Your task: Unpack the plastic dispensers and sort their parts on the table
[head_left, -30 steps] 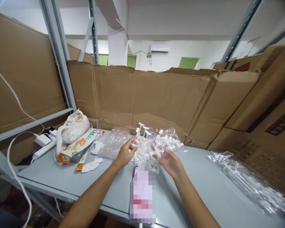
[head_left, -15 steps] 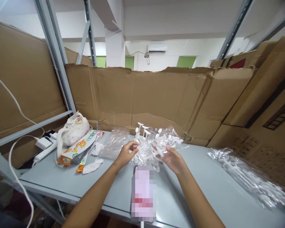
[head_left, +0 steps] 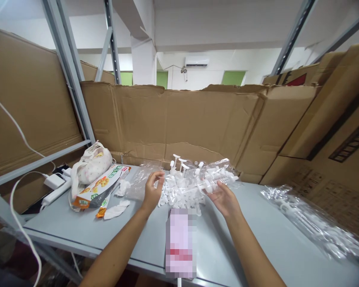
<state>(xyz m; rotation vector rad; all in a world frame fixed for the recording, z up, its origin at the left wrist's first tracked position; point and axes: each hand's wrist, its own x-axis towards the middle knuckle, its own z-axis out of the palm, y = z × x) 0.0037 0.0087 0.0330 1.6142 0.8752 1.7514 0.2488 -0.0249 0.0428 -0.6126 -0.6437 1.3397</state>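
Observation:
My right hand (head_left: 223, 198) grips a clear plastic syringe (head_left: 211, 185) by its barrel, with a white rod pointing left over the pile. To the left, my left hand (head_left: 153, 190) is raised beside the pile, its fingers curved and apart with nothing visible in them. Between the hands lies a heap of small white plastic parts (head_left: 167, 195). White T-ended plungers (head_left: 176, 158) stand up behind it. Right behind my right hand, a clear bag (head_left: 224, 165) holds more white parts. A phone (head_left: 181, 243), blurred out, lies in front of the heap.
Flat clear bags (head_left: 142, 181) lie left of the heap, near crumpled tissues (head_left: 117, 210), an orange-and-white box (head_left: 103, 185) and a cloth pouch (head_left: 95, 161). A filled clear bag (head_left: 311, 227) lies at the right. Cardboard (head_left: 179, 123) walls the back; a power strip (head_left: 58, 191) sits at left.
My left hand has drawn back left from the heap. My right hand has shifted slightly right, and the syringe in it now lies more level, showing clearly.

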